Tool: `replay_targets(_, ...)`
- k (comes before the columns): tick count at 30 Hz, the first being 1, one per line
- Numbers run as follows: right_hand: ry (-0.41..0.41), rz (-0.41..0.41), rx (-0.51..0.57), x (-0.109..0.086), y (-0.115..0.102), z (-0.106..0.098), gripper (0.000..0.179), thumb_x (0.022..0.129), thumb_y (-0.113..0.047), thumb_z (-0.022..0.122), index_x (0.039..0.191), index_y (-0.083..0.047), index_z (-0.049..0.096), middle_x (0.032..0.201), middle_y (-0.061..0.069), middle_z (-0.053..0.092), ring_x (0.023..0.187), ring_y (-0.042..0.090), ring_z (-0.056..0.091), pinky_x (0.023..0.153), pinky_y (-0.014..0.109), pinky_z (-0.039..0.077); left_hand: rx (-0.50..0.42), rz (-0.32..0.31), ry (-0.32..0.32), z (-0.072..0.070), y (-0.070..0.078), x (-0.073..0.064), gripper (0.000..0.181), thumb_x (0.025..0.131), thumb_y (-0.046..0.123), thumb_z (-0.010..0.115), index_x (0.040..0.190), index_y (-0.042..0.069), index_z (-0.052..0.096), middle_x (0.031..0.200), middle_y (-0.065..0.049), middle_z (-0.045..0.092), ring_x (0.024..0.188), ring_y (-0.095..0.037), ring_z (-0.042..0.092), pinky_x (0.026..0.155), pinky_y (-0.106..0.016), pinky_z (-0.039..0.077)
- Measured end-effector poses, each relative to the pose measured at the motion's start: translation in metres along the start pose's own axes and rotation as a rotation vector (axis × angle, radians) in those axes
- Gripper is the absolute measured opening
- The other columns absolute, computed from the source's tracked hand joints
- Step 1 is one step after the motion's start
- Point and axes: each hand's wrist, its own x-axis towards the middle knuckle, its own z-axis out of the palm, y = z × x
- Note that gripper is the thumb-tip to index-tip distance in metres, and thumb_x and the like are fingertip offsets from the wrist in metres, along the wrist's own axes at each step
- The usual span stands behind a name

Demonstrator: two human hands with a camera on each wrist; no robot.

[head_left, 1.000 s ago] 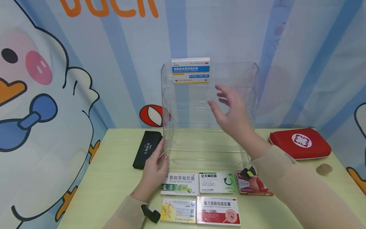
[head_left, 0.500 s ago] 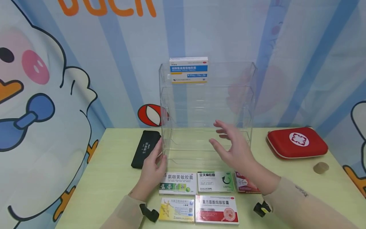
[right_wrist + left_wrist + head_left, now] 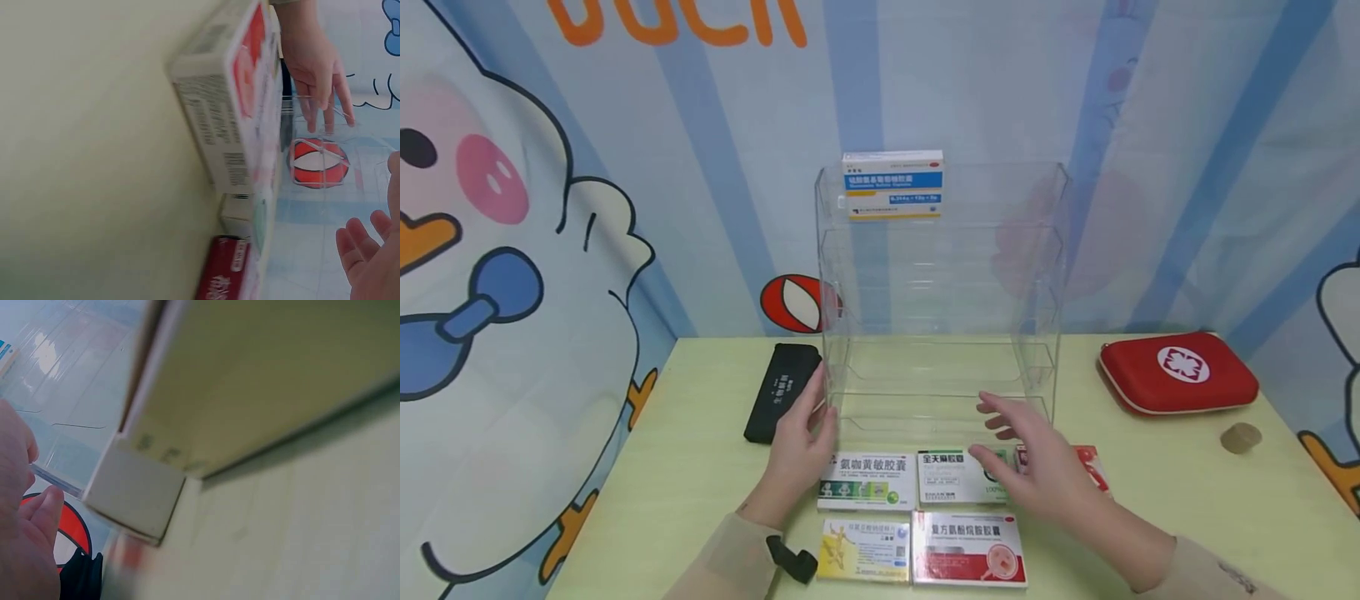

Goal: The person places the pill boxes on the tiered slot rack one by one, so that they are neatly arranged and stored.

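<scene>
A clear acrylic display rack [image 3: 936,408] with stepped tiers stands on the table. A blue-and-white medicine box [image 3: 892,185] sits upright in its top tier at the left. My left hand [image 3: 801,442] rests against the rack's lower left side, its straight fingers along the wall. My right hand [image 3: 1045,462], fingers apart and holding nothing, hovers over the back row of medicine boxes. Below it lies a green-and-white box [image 3: 955,479], partly covered by the thumb. A red box [image 3: 1092,468] is mostly hidden behind the hand. A white-and-red box [image 3: 967,550] lies in the front row.
A white box with a green band [image 3: 867,482] and a yellow-and-white box [image 3: 863,550] lie at the left of the rows. Beside the rack are a black case [image 3: 778,392], a red zip case [image 3: 1180,373] and a small brown cylinder [image 3: 1241,437]. A printed curtain hangs behind.
My right hand has come down from beside the top tier, past the rack's front, to above the boxes on the table. The left hand has stayed at the rack's side.
</scene>
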Motion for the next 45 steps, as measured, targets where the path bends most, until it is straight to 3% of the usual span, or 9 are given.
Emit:
replay_targets(4,-0.033,0.014,-0.017,-0.019,0.003,0.002,0.065,0.096,-0.022,0.087,0.154,-0.014,0.059,0.137,0.005,0.073,0.111,0.020,0.076,0.090,0.036,0.071,0.007,0.002,-0.001,0.000,-0.001,0.000,0.078,0.110,0.003,0.060,0.177,0.026,0.027,0.180,-0.004,0.039,0.164,-0.024,0.043,0.124,-0.035,0.048)
replay_targets(10,-0.109,0.097,-0.006,-0.040,0.006,-0.001,0.062,0.094,-0.028,0.089,0.149,-0.018,0.063,0.131,-0.001,0.074,0.102,0.011,0.073,0.085,0.026,0.070,0.001,0.013,0.003,0.000,-0.004,0.001,0.076,0.110,0.005,0.059,0.176,0.026,0.029,0.179,-0.004,0.041,0.162,-0.025,0.046,0.124,-0.037,0.050)
replay_targets(15,-0.197,0.178,0.011,-0.048,0.011,-0.003,0.056,0.094,-0.038,0.088,0.144,-0.024,0.066,0.126,-0.012,0.071,0.103,0.004,0.068,0.090,0.021,0.067,0.007,0.018,0.010,0.001,-0.005,0.000,0.076,0.110,0.005,0.060,0.176,0.027,0.029,0.178,0.000,0.041,0.161,-0.025,0.048,0.123,-0.036,0.050)
replay_targets(19,-0.268,0.193,0.016,-0.052,0.015,-0.003,0.054,0.095,-0.049,0.085,0.141,-0.028,0.067,0.123,-0.017,0.068,0.104,0.001,0.063,0.091,0.018,0.065,0.006,0.014,0.010,0.000,-0.004,0.000,0.077,0.110,0.005,0.060,0.176,0.027,0.028,0.179,-0.001,0.041,0.161,-0.024,0.047,0.123,-0.036,0.049)
replay_targets(24,-0.326,0.132,-0.037,-0.057,0.018,-0.004,0.052,0.095,-0.057,0.081,0.138,-0.030,0.068,0.122,-0.021,0.068,0.104,0.000,0.061,0.092,0.020,0.065,0.007,0.008,0.006,-0.001,-0.003,0.000,0.076,0.110,0.005,0.059,0.176,0.026,0.028,0.179,0.000,0.039,0.162,-0.023,0.046,0.124,-0.034,0.049)
replay_targets(30,-0.428,0.093,-0.136,-0.059,0.023,-0.004,0.054,0.094,-0.069,0.074,0.137,-0.038,0.070,0.134,-0.023,0.070,0.122,0.008,0.064,0.101,0.036,0.068,0.025,0.004,0.003,-0.001,-0.002,0.001,0.075,0.111,0.006,0.059,0.176,0.026,0.028,0.180,0.002,0.038,0.162,-0.024,0.045,0.124,-0.035,0.049)
replay_targets(34,-0.490,0.080,-0.170,-0.060,0.025,-0.004,0.058,0.094,-0.074,0.071,0.138,-0.036,0.071,0.133,-0.021,0.071,0.122,0.010,0.066,0.103,0.042,0.068,0.030,0.007,0.001,0.000,-0.002,0.001,0.076,0.111,0.006,0.059,0.176,0.027,0.028,0.180,0.002,0.037,0.163,-0.023,0.045,0.124,-0.036,0.049)
replay_targets(45,-0.618,0.158,-0.108,-0.063,0.026,-0.008,0.074,0.085,-0.073,0.079,0.149,-0.038,0.066,0.141,-0.018,0.070,0.126,0.012,0.063,0.097,0.039,0.070,0.025,0.012,0.003,0.000,-0.003,0.000,0.075,0.111,0.007,0.059,0.176,0.025,0.028,0.180,0.001,0.037,0.163,-0.024,0.044,0.124,-0.036,0.049)
